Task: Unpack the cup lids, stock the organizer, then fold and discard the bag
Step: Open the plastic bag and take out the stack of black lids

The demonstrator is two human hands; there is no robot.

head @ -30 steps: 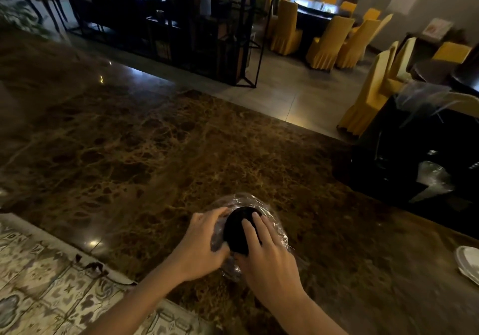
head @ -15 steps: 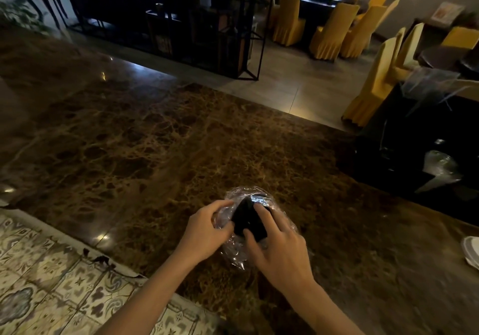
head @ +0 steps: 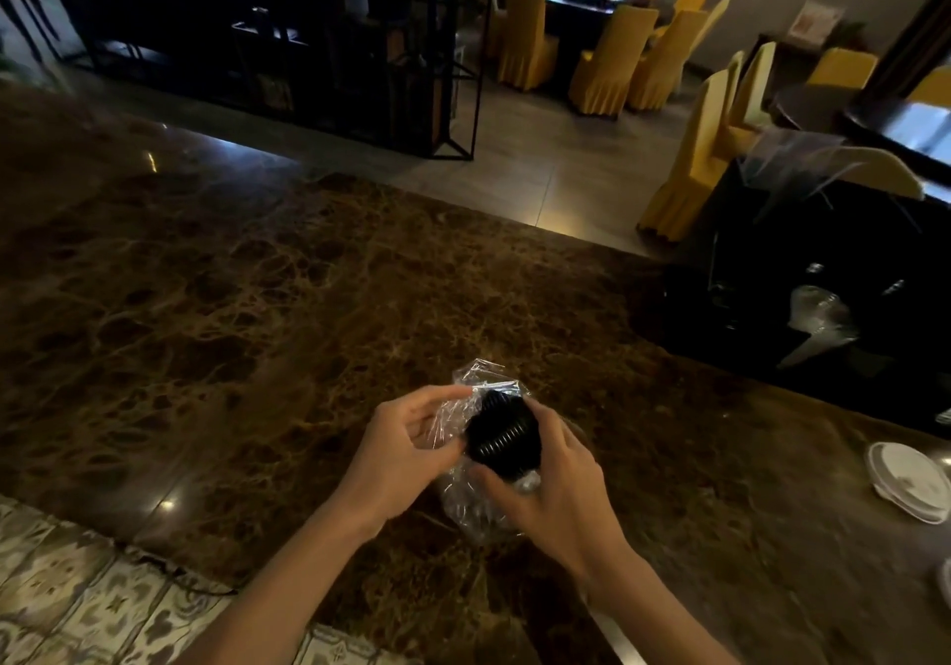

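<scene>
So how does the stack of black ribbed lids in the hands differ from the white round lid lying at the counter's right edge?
The stack of black ribbed lids is dark, many lids nested and tilted on its side; the white round lid is pale, apparently single and lies flat. The black stack is held between the left hand and right hand, half out of the clear plastic bag; the white one rests untouched on the brown marble counter. Both are round.

A clear plastic bag (head: 465,502) disappears in part behind the right hand (head: 558,489), whose palm is turned from view; the lower end of the black stack of lids (head: 502,438) is masked by the fingers, its count unreadable. At the right edge, a white lid (head: 908,479) is cropped, and the dark organizer (head: 772,273) is too shadowed to show its compartments
</scene>
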